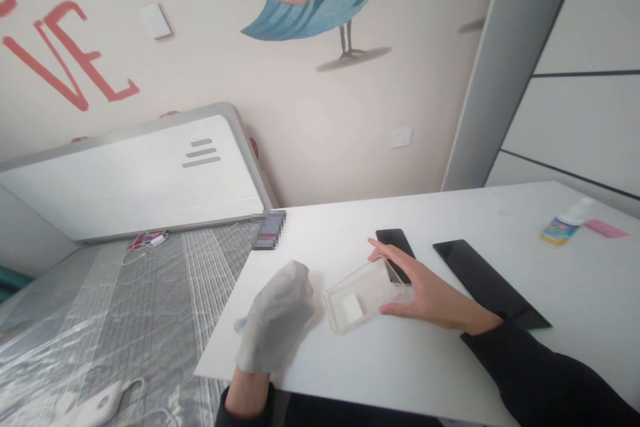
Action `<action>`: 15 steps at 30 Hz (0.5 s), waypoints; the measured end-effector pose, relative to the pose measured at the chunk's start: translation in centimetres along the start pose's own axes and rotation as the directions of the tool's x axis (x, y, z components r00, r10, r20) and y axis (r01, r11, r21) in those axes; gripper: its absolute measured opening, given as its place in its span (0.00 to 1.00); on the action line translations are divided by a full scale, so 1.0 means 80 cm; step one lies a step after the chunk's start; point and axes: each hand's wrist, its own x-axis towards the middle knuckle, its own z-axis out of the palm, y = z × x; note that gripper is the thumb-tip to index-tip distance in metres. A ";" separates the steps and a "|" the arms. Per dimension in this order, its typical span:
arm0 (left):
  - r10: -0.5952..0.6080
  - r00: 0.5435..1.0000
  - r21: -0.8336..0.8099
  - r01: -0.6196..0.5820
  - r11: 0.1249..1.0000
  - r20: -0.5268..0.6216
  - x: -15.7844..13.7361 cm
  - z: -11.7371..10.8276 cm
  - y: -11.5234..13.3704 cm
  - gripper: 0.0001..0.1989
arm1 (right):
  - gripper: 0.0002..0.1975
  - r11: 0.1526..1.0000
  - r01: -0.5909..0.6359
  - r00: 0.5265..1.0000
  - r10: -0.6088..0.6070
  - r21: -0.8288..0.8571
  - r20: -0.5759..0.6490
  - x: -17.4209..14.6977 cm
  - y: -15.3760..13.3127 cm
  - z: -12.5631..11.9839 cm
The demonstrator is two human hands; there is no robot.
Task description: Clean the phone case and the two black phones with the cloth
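Observation:
My right hand (415, 287) grips one end of a clear phone case (350, 303), thumb on the near edge and fingers on the far edge. A small white patch shows through the case. Behind my right fingers lies a dark smartphone (395, 240), partly hidden by the hand and the case. Left of the case, my left hand (277, 313) is covered by a grey cloth (285, 300) that hides the fingers. The covered hand is rounded and apart from the case.
On the white table (400, 367), a long black panel (490, 280) lies right of the phone. Farther right are a small bottle (565, 223) and a pink piece (607, 228). A blurred-out item (269, 230) lies at the far left corner. A plastic-covered bed (200, 293) stands left.

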 end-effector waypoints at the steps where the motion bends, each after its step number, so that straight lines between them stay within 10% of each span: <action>1: 0.045 0.999 0.097 -0.044 0.994 -0.002 0.001 0.001 0.001 0.19 | 0.53 0.996 0.007 1.000 -0.004 0.094 -0.028 -0.002 0.001 0.001; 6: 0.316 0.949 0.673 -0.225 0.704 -0.014 0.009 0.008 0.006 0.16 | 0.54 0.862 0.081 0.992 -0.019 0.500 -0.128 -0.009 0.004 0.006; 10: 0.518 0.837 0.984 -0.169 -0.061 0.176 0.014 0.011 0.020 0.13 | 0.48 0.747 0.157 0.961 0.034 0.646 -0.273 -0.011 -0.006 0.011; 13: 0.298 0.792 0.479 0.008 -0.878 0.534 0.017 0.020 0.045 0.12 | 0.41 0.711 0.191 0.934 0.081 0.677 -0.348 -0.013 -0.029 0.034; 15: -0.034 0.796 -0.312 0.197 -0.929 0.605 0.021 0.030 0.068 0.16 | 0.37 0.692 0.185 0.910 0.147 0.698 -0.388 -0.013 -0.049 0.061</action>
